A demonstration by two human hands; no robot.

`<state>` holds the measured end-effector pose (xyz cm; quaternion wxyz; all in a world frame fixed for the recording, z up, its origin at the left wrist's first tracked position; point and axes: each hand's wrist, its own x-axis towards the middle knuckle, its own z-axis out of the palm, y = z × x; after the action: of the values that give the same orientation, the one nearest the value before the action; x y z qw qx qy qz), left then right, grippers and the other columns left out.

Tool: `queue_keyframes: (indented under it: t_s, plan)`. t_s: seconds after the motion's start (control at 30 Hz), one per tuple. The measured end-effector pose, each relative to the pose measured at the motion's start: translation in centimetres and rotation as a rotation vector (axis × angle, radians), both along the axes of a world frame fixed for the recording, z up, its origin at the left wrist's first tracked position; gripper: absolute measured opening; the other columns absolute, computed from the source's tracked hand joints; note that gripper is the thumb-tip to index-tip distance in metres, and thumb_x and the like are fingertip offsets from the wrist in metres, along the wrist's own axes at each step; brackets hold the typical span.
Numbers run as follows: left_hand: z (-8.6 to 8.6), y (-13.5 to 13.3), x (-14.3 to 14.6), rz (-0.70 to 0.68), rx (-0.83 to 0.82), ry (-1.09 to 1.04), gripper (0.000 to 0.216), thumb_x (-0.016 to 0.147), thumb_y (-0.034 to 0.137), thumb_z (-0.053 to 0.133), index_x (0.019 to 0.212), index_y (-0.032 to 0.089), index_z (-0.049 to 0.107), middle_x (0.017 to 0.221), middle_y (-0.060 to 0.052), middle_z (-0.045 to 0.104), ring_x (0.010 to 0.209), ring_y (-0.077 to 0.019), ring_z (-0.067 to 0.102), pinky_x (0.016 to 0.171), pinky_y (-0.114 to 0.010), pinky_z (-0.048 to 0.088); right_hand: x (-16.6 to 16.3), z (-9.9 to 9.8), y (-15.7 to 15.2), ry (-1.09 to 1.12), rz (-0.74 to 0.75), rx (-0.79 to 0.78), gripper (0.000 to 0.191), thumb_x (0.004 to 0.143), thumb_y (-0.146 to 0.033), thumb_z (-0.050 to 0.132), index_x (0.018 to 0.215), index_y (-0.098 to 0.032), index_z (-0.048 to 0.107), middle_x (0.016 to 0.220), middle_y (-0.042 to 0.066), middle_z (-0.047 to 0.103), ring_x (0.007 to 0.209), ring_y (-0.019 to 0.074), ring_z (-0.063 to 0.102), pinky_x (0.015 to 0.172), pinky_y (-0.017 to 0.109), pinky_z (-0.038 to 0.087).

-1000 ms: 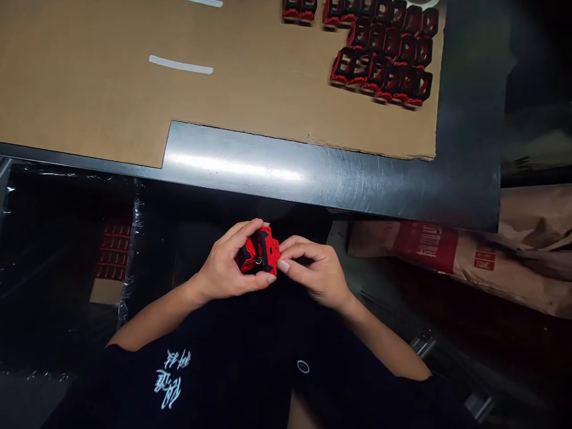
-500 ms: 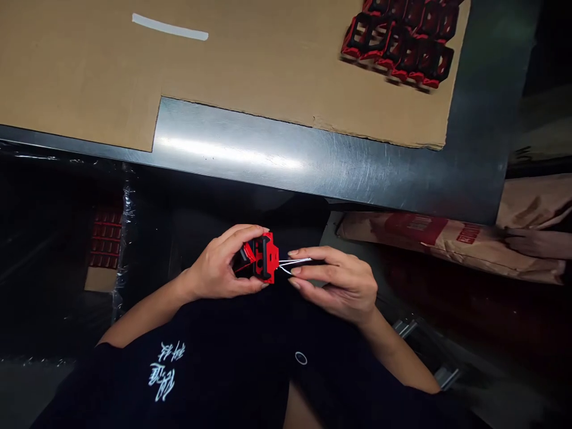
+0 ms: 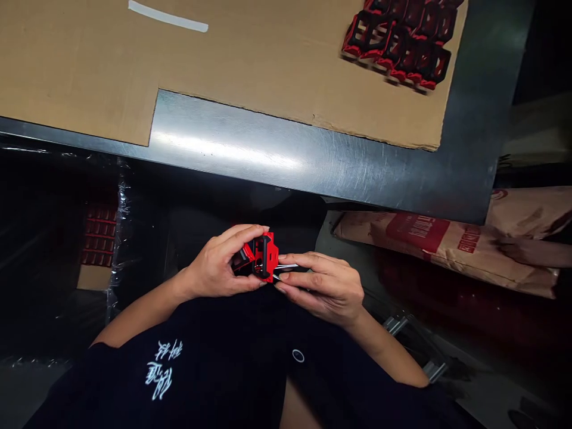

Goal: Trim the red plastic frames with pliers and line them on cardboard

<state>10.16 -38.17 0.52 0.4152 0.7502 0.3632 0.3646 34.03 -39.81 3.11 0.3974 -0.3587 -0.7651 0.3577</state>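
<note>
Two bare hands at work just below the steel table edge (image 3: 286, 156); the left hand (image 3: 217, 262) clamps a red-and-black plastic frame (image 3: 263, 257), fingers wrapped over it; the right hand (image 3: 324, 287) pinches a thin metal pin (image 3: 286, 266) sticking out beside the frame; hands close, not clasped together; frame held over the person's lap, below that edge; beyond the edge, a cardboard sheet (image 3: 89, 71) bears rows of matching frames (image 3: 397, 44); below it, a paper sack (image 3: 440, 244) to the right, a plastic-wrapped box of red parts (image 3: 99, 235) to the left.
</note>
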Motion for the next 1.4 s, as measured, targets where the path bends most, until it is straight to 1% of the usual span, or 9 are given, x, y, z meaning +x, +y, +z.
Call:
queue_keyframes:
  t_s: [0.13, 0.33, 0.53, 0.67, 0.97, 1.03, 1.17, 1.3, 1.4]
  plan:
    - [0.0, -0.1, 0.0, 0.011, 0.007, 0.039, 0.079, 0.077, 0.027, 0.082, 0.148, 0.019, 0.047, 0.133, -0.017, 0.066, 0.121, -0.0268, 0.067, 0.1, -0.04, 0.06, 0.3, 0.6, 0.0, -0.072, 0.019, -0.02, 0.009, 0.091, -0.018, 0.078, 0.099, -0.02, 0.075, 0.111, 0.008, 0.074, 0.082, 0.016, 0.074, 0.068, 0.025, 0.061]
    - [0.2, -0.2, -0.2, 0.043, 0.079, 0.066, 0.077, 0.077, 0.025, 0.083, 0.146, 0.019, 0.049, 0.13, -0.016, 0.067, 0.12, -0.025, 0.067, 0.097, -0.037, 0.062, 0.4, 1.6, -0.1, -0.195, 0.026, -0.013, 0.007, 0.094, -0.018, 0.075, 0.101, -0.016, 0.076, 0.118, 0.01, 0.072, 0.094, 0.0171, 0.075, 0.074, 0.02, 0.062]
    - [0.5, -0.1, -0.2, 0.06, 0.078, 0.093, 0.072, 0.078, 0.024, 0.082, 0.143, 0.018, 0.052, 0.128, -0.017, 0.067, 0.118, -0.0243, 0.068, 0.095, -0.035, 0.063, 0.1, 2.0, -0.1, -0.229, 0.037, -0.025, 0.009, 0.096, -0.017, 0.072, 0.105, -0.018, 0.075, 0.114, 0.006, 0.074, 0.097, 0.0172, 0.075, 0.078, 0.021, 0.064]
    - [0.5, 0.0, -0.2, 0.062, 0.065, 0.098, 0.073, 0.077, 0.024, 0.082, 0.143, 0.018, 0.052, 0.129, -0.016, 0.067, 0.118, -0.0243, 0.068, 0.095, -0.035, 0.063, 0.1, 2.0, 0.0, -0.247, 0.05, -0.005, 0.009, 0.096, -0.016, 0.072, 0.105, -0.015, 0.075, 0.114, 0.008, 0.074, 0.092, 0.017, 0.075, 0.075, 0.022, 0.064]
    - [0.4, 0.1, -0.2, 0.077, 0.039, 0.064, 0.076, 0.076, 0.023, 0.084, 0.144, 0.019, 0.051, 0.129, -0.016, 0.067, 0.118, -0.0242, 0.068, 0.097, -0.036, 0.062, -0.2, 2.4, 0.4, -0.293, 0.047, 0.067, 0.009, 0.099, -0.016, 0.067, 0.107, -0.018, 0.072, 0.108, 0.003, 0.075, 0.086, 0.014, 0.075, 0.07, 0.021, 0.063]
    - [0.3, 0.2, -0.2, 0.09, 0.019, 0.058, 0.075, 0.075, 0.024, 0.085, 0.142, 0.019, 0.053, 0.129, -0.016, 0.067, 0.117, -0.0243, 0.069, 0.098, -0.036, 0.062, -0.3, 2.5, 0.5, -0.294, 0.015, 0.073, 0.009, 0.099, -0.015, 0.068, 0.106, -0.018, 0.072, 0.105, 0.003, 0.076, 0.085, 0.0142, 0.075, 0.07, 0.022, 0.064]
    - [0.1, 0.3, -0.3, 0.129, -0.035, 0.039, 0.076, 0.072, 0.03, 0.088, 0.14, 0.018, 0.056, 0.129, -0.016, 0.068, 0.117, -0.026, 0.069, 0.1, -0.037, 0.06, -0.4, 2.3, 0.4, -0.244, -0.081, 0.02, 0.013, 0.095, -0.013, 0.07, 0.105, -0.02, 0.074, 0.104, 0.002, 0.076, 0.09, 0.0157, 0.076, 0.08, 0.024, 0.066]
    - [-0.3, -0.1, -0.3, 0.155, -0.084, 0.007, 0.08, 0.07, 0.031, 0.09, 0.142, 0.02, 0.055, 0.131, -0.016, 0.069, 0.12, -0.0268, 0.069, 0.103, -0.038, 0.058, -0.4, 1.6, 0.2, -0.156, -0.194, -0.034, 0.016, 0.088, -0.011, 0.078, 0.101, -0.02, 0.074, 0.103, 0.003, 0.076, 0.09, 0.0164, 0.076, 0.085, 0.024, 0.065]
    - [-0.6, -0.5, -0.4, 0.164, -0.144, -0.065, 0.08, 0.073, 0.032, 0.088, 0.144, 0.023, 0.052, 0.135, -0.015, 0.067, 0.122, -0.0265, 0.068, 0.104, -0.037, 0.057, -0.3, 0.6, 0.6, -0.065, -0.271, -0.114, 0.021, 0.085, -0.013, 0.082, 0.103, -0.021, 0.075, 0.106, 0.004, 0.075, 0.093, 0.0175, 0.075, 0.087, 0.027, 0.065]
